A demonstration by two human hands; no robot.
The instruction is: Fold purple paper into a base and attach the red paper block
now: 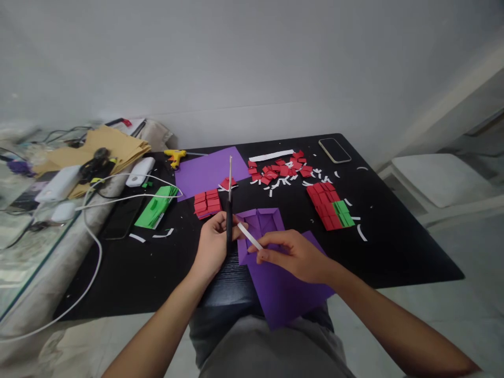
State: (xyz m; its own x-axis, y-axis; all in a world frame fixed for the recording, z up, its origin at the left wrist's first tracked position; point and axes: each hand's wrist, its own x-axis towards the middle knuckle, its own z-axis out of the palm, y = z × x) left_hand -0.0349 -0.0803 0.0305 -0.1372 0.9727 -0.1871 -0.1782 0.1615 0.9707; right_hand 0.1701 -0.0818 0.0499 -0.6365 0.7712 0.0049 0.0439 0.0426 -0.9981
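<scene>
My left hand point(214, 239) is closed around black-handled scissors point(230, 184), their slim blades pointing away from me and seen edge-on. A short white strip point(249, 236) runs between my hands; its far end reaches my left fingertips. My right hand point(291, 253) pinches the near end between thumb and fingers. Beneath the strip lies a folded purple paper piece point(271, 218) with raised edges. It overlaps a flat purple sheet point(291, 294) that hangs over the table's front edge. Left of it sits a block of folded red paper pieces point(208, 203).
Red pieces point(277, 170) and white scraps are scattered at the back, near a long white strip point(271, 156). A red-green paper panel point(328, 205) and a phone point(334, 150) lie right. Leftward are green papers point(157, 206), a yellow glue gun point(175, 156) and a white cable point(98, 257).
</scene>
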